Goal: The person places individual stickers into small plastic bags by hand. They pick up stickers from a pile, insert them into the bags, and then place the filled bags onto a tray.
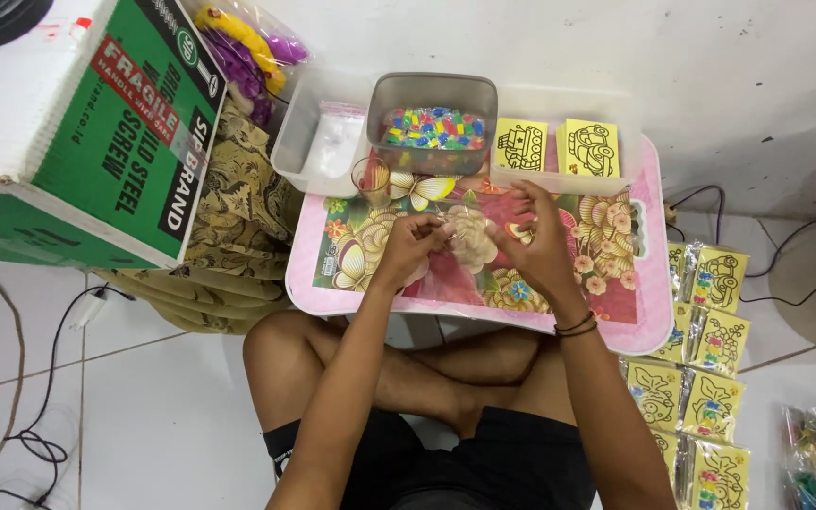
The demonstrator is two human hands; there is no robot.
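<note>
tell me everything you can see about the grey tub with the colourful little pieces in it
The grey tub is a rectangular, translucent, plastic-looking container with rounded corners and no lid. It sits upright at the far edge of the pink lap tray, between two clear containers, near the white wall. It holds many small pieces in red, blue, green and yellow. Neither hand touches it; a small glass stands just in front of its left corner.

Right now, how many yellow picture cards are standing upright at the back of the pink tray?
2. One yellow card stands beside the grey tub of coloured pieces; the other yellow card stands just right of it. More could be hidden behind them.
</note>
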